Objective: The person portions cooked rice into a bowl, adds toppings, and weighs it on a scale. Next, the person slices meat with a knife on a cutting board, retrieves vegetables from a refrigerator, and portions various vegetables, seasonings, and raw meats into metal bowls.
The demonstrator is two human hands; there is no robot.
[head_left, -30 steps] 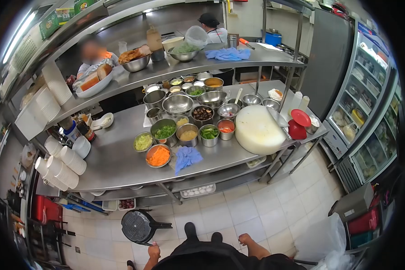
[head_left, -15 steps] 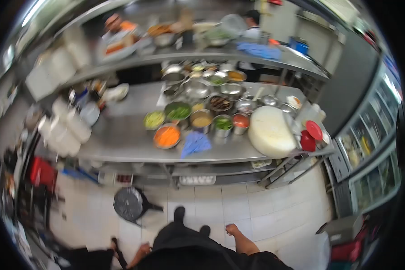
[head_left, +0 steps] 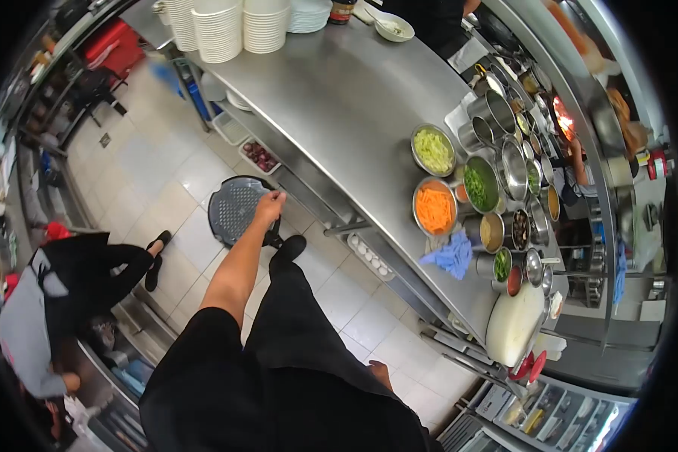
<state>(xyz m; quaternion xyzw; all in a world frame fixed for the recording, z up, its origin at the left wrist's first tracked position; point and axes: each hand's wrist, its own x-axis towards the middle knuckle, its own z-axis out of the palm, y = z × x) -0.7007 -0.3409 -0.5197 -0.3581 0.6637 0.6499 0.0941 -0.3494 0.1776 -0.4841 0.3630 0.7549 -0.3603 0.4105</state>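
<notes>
My left hand (head_left: pixel 271 205) is stretched forward at the end of my bare forearm, its fingers curled together; whether anything is between them is too small to tell. Below it on the tiled floor stands a dark round stool (head_left: pixel 237 211) with a perforated top. My right hand (head_left: pixel 380 372) hangs low beside my black clothing, partly covered by it, and its grip is not clear. Near the counter edge sit a bowl of orange shreds (head_left: pixel 435 209), a bowl of chopped light-green vegetable (head_left: pixel 433 151) and a blue cloth (head_left: pixel 452 256).
The steel counter (head_left: pixel 331 98) slants across the view with stacked white bowls (head_left: pixel 218 34) at its far end. A co-worker in grey and black (head_left: pixel 34 316) is at the left. Eggs (head_left: pixel 369 256) and red onions (head_left: pixel 259 157) lie on the lower shelf. Flames (head_left: pixel 563 119) show behind the counter.
The view has turned and tilted to the left, so the counter now runs diagonally. My left arm has reached forward over the stool. More of the co-worker at the left shows.
</notes>
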